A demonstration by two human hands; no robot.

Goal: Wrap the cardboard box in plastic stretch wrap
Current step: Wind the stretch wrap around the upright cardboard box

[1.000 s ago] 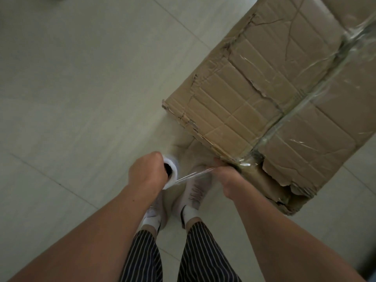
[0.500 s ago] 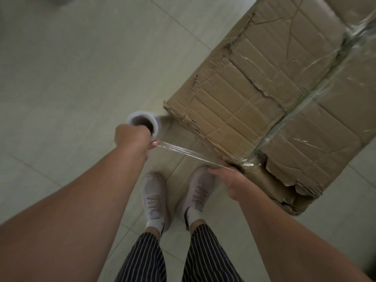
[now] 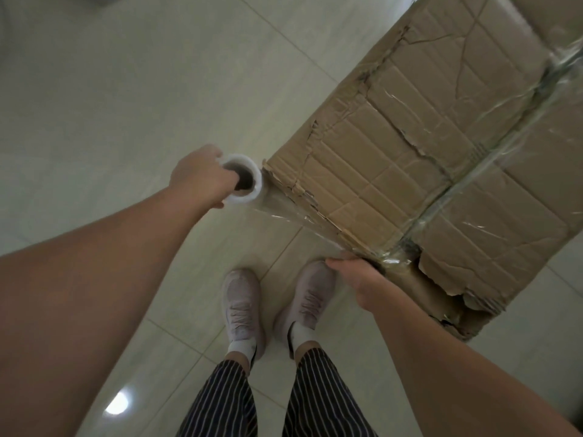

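Head view, reading from the left of the frame: the left hand [image 3: 202,176] sits at centre left, clenched on the top end of the roll of stretch wrap [image 3: 243,184], with one digit hooked into the dark core and the others round the outside. The roll stands upright just beside the near left corner of the cardboard box [image 3: 410,171], which fills the upper right of the frame and rests on the tiled floor [image 3: 126,89]. A taut sheet of film [image 3: 293,222] runs from the roll down and right along the box's torn near edge. It ends at the right hand [image 3: 362,279], lower centre, just above the shoes [image 3: 243,304]. That hand's fingers curl down over the film where it meets the box, grasping it against the cardboard as far as can be seen; the fingertips themselves are hidden. Further right, a band of wrap [image 3: 492,152] already crosses the box top.

The step in hand looks like starting a fresh pass: one end anchored, the roll paying out along a side. Most of the cardboard is bare, so the job seems early. Next, the roll likely has to go round the left corner while the film is kept tight. The anchor must hold until the film clings, and the ragged cardboard could snag or tear it.
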